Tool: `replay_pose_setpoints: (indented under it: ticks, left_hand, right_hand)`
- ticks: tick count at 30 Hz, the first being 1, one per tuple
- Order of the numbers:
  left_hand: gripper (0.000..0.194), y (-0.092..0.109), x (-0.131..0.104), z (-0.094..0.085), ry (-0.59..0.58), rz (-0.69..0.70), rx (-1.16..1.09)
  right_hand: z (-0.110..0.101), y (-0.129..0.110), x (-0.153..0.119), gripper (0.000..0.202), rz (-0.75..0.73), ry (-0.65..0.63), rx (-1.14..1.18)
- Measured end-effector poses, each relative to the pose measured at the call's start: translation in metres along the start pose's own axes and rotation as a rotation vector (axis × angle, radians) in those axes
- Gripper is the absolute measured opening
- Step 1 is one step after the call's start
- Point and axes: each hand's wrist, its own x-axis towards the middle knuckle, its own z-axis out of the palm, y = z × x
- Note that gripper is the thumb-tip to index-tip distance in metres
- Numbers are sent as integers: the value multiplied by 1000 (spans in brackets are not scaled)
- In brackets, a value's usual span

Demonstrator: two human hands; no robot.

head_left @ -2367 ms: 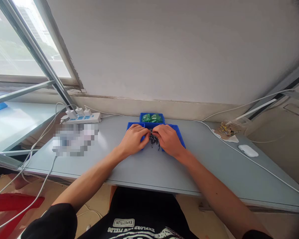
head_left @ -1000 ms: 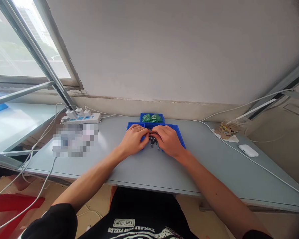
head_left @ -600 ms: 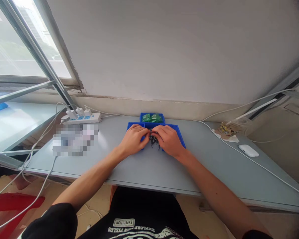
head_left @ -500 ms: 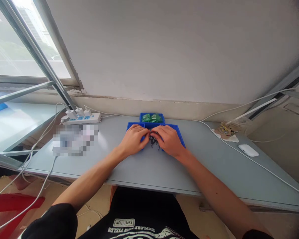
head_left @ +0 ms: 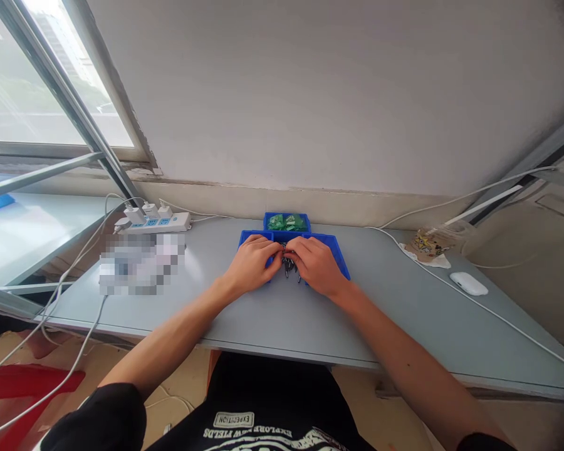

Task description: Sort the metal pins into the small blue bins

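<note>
Small dark parts (head_left: 287, 270) seen heaped at frame centre, between left hand (head_left: 256, 263) and right hand (head_left: 316, 264). Fingers of both bent, tips brought together over heap; whether a part is gripped cannot be told. Blue trays (head_left: 341, 255) partly covered by hands. On black shirt (head_left: 272, 388), lower centre, "EXPEDITION" and "EXPLORE NEW FIELDS" are read, inverted.

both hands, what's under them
Parts of blue bins show beneath the left hand and right hand, small dark pieces between them; whatever the hands cover is hidden.
</note>
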Motion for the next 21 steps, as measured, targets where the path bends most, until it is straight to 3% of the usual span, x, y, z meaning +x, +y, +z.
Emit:
replay_pose_setpoints:
  ticks: [11, 21]
  left_hand:
    - [22, -1, 1, -1, 62, 11, -4]
    - [24, -13, 2, -8, 170, -156, 200]
  right_hand:
    - [3, 3, -1, 34, 65, -83, -38]
    - [5, 2, -6, 9, -62, -554, -172]
